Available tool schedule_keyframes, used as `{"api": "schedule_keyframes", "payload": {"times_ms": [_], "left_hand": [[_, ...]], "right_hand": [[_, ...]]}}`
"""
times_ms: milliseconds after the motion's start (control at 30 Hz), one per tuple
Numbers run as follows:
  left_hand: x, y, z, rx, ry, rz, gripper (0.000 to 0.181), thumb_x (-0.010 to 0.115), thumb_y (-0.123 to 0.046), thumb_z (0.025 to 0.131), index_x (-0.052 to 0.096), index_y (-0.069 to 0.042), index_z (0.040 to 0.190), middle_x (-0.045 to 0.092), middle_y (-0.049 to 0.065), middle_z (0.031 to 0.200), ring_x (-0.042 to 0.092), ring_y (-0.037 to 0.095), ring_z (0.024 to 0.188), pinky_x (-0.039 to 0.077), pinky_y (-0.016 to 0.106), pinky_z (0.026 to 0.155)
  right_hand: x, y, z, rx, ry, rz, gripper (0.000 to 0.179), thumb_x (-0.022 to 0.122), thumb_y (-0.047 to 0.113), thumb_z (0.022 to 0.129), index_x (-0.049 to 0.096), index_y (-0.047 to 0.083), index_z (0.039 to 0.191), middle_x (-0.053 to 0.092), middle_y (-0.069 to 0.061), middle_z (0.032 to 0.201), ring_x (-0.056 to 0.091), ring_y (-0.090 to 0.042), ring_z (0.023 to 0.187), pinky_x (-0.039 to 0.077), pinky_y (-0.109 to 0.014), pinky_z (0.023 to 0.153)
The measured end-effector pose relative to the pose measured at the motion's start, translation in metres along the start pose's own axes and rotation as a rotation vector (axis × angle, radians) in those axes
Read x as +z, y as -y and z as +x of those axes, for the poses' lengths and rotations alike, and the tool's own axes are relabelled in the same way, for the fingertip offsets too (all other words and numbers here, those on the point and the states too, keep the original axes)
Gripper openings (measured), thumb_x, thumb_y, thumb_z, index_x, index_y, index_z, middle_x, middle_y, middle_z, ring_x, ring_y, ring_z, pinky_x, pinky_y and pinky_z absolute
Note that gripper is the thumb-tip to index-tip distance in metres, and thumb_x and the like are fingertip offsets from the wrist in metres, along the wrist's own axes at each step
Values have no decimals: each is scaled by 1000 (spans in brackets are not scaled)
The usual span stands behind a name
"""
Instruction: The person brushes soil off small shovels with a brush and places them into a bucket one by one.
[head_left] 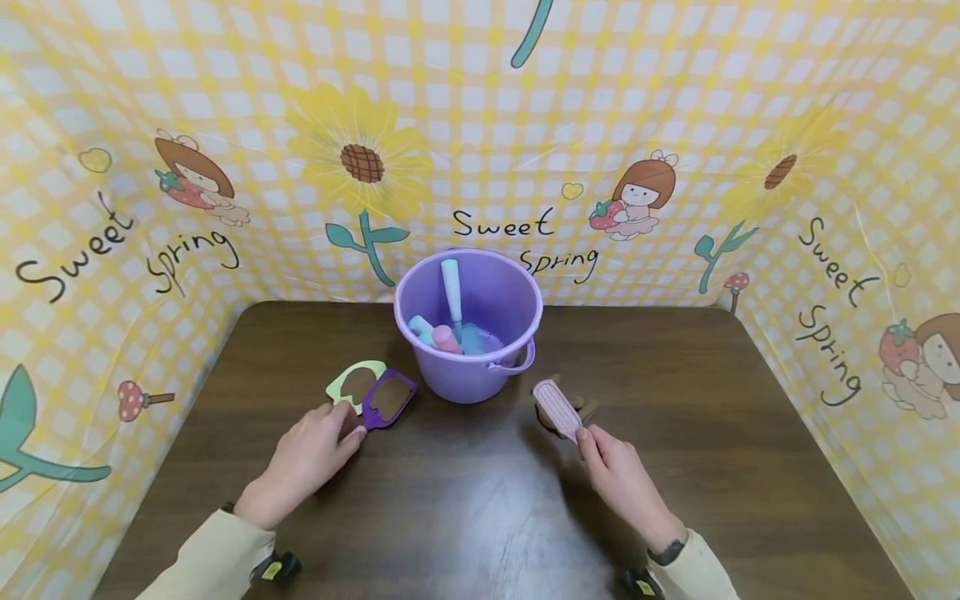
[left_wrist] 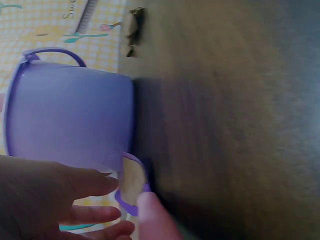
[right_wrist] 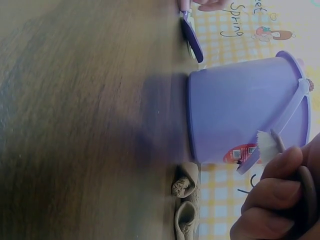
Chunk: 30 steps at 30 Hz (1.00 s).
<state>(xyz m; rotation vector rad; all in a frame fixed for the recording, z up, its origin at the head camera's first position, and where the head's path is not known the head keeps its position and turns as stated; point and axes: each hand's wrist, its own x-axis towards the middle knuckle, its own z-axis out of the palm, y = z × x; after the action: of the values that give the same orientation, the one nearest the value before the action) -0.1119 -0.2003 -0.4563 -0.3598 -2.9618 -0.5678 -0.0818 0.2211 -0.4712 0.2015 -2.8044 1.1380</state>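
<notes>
In the head view my left hand (head_left: 311,450) pinches the short handle of a flat purple frame (head_left: 408,383) with a brownish middle. Thumb and index finger meet it in the left wrist view. Partly under it lies a light green frame (head_left: 365,366) with a shaped cutout. My right hand (head_left: 626,479) grips a small pink brush (head_left: 557,406) by one end, and its white bristles (right_wrist: 267,145) show in the right wrist view. Beneath the brush, on the table, sits a brown object (head_left: 587,410) with curled openings; the brush hides part of it.
A purple bucket (head_left: 461,379) with a side handle stands at the back middle, between my hands. Inside it are light blue sticks (head_left: 451,287) and a pink piece (head_left: 446,337). A checked yellow cloth (head_left: 480,125) surrounds the dark wooden table (head_left: 450,533) behind and at both sides.
</notes>
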Motion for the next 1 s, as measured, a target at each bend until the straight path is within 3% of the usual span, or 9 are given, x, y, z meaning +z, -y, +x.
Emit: {"api": "schedule_keyframes", "payload": {"times_ms": [233,433,767,933,1000], "left_hand": [[15,6,-6,33,-13,74,28,86,-16,82,62,-4,93,56,11,85,59,30,71,49,51,60],[19,6,-5,19,12,62,24,80,-10,85,60,-2,94,53,10,84,55,26,70,46,50,58],[16,3,-7,19,-61,25,14,74,-8,86,60,-9,86,54,4,80,54,22,67,47,45,61],[24,14,-7,15,-52,27,11,72,-16,90,62,-13,90,55,-4,72,54,19,62,40,46,56],[22,12,-9,0,-11,8,11,71,-18,91,61,-13,92,52,-5,67,51,18,59,38,43,55]], "right_hand": [[2,2,1,-21,11,-8,34,57,15,107,50,17,74,39,10,62,37,-5,52,34,-25,50],[4,3,1,-13,47,-12,34,57,16,108,50,17,75,39,9,62,37,-6,53,34,-25,51],[8,0,-2,-19,58,-22,33,57,14,107,50,17,76,37,9,63,37,-6,54,34,-25,52],[10,0,-3,-19,69,-20,33,56,15,108,49,17,76,36,9,63,37,-6,55,34,-25,52],[11,0,-3,-21,72,-20,34,56,15,108,48,17,75,36,9,63,37,-6,55,34,-25,53]]}}
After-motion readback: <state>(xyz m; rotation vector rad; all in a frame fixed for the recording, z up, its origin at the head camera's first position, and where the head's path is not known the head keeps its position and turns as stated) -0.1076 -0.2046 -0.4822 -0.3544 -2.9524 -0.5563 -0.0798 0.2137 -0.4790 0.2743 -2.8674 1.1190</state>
